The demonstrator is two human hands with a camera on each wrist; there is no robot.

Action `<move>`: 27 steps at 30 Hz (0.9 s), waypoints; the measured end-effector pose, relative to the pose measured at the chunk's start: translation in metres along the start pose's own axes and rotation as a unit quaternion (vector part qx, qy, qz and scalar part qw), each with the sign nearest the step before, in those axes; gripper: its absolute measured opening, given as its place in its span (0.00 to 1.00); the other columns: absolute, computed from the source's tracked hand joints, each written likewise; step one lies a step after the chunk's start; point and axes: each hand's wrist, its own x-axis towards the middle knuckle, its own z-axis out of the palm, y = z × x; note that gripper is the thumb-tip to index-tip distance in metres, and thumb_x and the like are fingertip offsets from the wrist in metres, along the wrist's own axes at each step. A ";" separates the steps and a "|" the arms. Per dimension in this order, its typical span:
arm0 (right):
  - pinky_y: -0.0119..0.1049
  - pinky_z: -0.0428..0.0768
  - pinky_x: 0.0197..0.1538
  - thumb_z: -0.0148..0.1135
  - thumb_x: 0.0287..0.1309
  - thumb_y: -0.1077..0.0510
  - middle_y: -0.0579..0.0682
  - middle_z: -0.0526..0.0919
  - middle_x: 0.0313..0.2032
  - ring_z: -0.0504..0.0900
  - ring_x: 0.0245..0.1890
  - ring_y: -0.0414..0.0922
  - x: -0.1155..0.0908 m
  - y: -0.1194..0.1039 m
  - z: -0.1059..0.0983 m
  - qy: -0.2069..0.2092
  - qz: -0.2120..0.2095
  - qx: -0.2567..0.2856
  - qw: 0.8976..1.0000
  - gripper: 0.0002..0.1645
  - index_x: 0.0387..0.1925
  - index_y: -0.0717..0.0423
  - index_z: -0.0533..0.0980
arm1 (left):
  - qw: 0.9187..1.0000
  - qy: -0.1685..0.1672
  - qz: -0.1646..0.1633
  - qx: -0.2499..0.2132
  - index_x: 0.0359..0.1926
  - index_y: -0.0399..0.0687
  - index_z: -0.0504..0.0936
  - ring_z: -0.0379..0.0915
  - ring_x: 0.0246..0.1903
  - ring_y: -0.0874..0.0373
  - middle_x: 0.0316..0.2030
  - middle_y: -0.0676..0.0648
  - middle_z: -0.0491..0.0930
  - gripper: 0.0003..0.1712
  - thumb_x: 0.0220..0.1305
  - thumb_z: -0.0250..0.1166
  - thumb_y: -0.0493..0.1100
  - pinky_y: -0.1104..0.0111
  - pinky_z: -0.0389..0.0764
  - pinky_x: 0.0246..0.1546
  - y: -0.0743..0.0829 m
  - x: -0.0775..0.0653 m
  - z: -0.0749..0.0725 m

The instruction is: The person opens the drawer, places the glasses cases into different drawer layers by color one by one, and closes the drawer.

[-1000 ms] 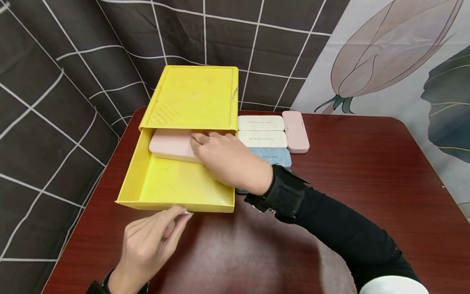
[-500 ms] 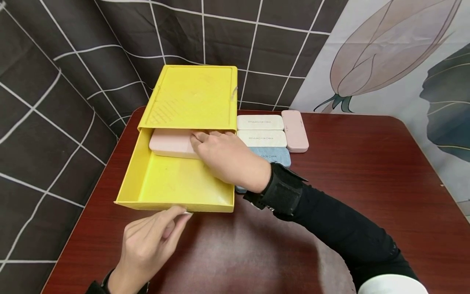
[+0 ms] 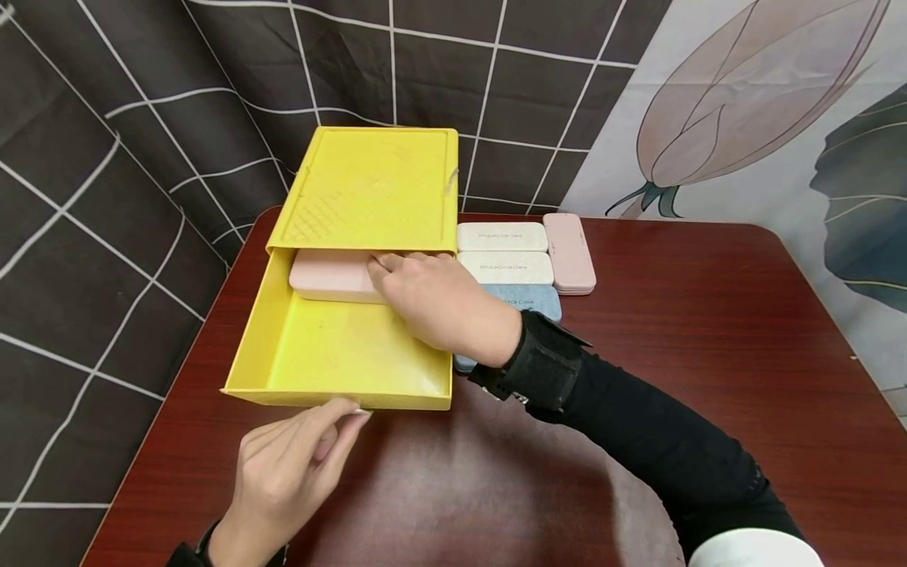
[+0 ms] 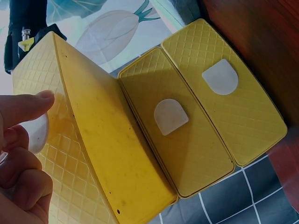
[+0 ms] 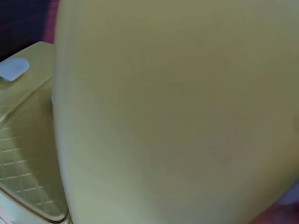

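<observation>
A yellow drawer unit point(image 3: 383, 185) stands on the table, its top drawer point(image 3: 333, 346) pulled out toward me. At the drawer's front, my left hand point(image 3: 286, 465) pinches its white handle tab point(image 4: 39, 133). My right hand point(image 3: 446, 303) reaches into the back of the drawer and grips the right part of a pink glasses case point(image 3: 333, 276) lying crosswise there. Its fingertips are partly hidden under the unit's top edge. Two lower drawers, one with a white tab point(image 4: 170, 116), show closed in the left wrist view. The yellow drawer wall point(image 5: 177, 112) fills most of the right wrist view.
Right of the unit lie white glasses cases point(image 3: 503, 268), a blue one point(image 3: 527, 299) partly behind my right wrist, and another pink one point(image 3: 570, 252). A dark checked cloth point(image 3: 177, 157) hangs behind. A white rounded object point(image 3: 757, 549) shows at the bottom right.
The pink case in the drawer has slid slightly back under the unit's top, with my right hand on it. My left hand has stayed at the handle.
</observation>
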 end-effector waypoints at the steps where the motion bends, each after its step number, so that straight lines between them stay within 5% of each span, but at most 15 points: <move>1: 0.42 0.75 0.48 0.42 0.65 0.61 0.47 0.70 0.60 0.75 0.51 0.46 0.000 0.000 0.000 0.000 -0.001 0.001 1.000 0.26 0.65 0.52 0.65 | 1.000 0.000 0.000 0.001 0.29 0.36 0.80 0.52 0.13 0.72 0.15 0.58 0.62 0.10 0.58 0.63 0.41 0.81 0.52 0.12 0.001 0.002 0.000; 8: 0.41 0.76 0.45 0.41 0.65 0.63 0.47 0.70 0.61 0.75 0.52 0.45 -0.002 0.000 -0.003 0.008 -0.005 0.019 1.000 0.27 0.64 0.51 0.66 | 1.000 0.002 0.002 0.002 0.29 0.36 0.80 0.52 0.13 0.72 0.15 0.58 0.62 0.10 0.58 0.63 0.41 0.81 0.52 0.12 0.001 0.003 0.000; 14: 0.36 0.75 0.37 0.41 0.64 0.66 0.43 0.75 0.55 0.77 0.40 0.42 -0.011 0.001 -0.004 0.072 -0.030 0.088 0.993 0.24 0.57 0.49 0.73 | 1.000 0.000 0.001 0.007 0.28 0.36 0.80 0.52 0.13 0.71 0.14 0.58 0.62 0.11 0.59 0.62 0.41 0.82 0.52 0.12 0.004 0.007 -0.001; 21: 0.36 0.72 0.49 0.49 0.62 0.60 0.45 0.80 0.46 0.78 0.45 0.41 -0.026 0.002 -0.003 0.197 -0.084 0.167 0.962 0.16 0.47 0.56 0.79 | 1.000 -0.006 -0.007 0.010 0.28 0.35 0.79 0.51 0.13 0.71 0.14 0.58 0.62 0.12 0.60 0.62 0.42 0.82 0.52 0.12 0.005 0.007 -0.003; 27: 0.40 0.70 0.51 0.52 0.63 0.54 0.48 0.80 0.46 0.76 0.48 0.45 -0.039 0.007 -0.001 0.271 -0.107 0.170 0.941 0.16 0.46 0.58 0.79 | 1.000 -0.007 -0.003 0.010 0.28 0.36 0.79 0.51 0.12 0.72 0.14 0.58 0.62 0.12 0.60 0.62 0.42 0.82 0.51 0.12 0.005 0.008 -0.002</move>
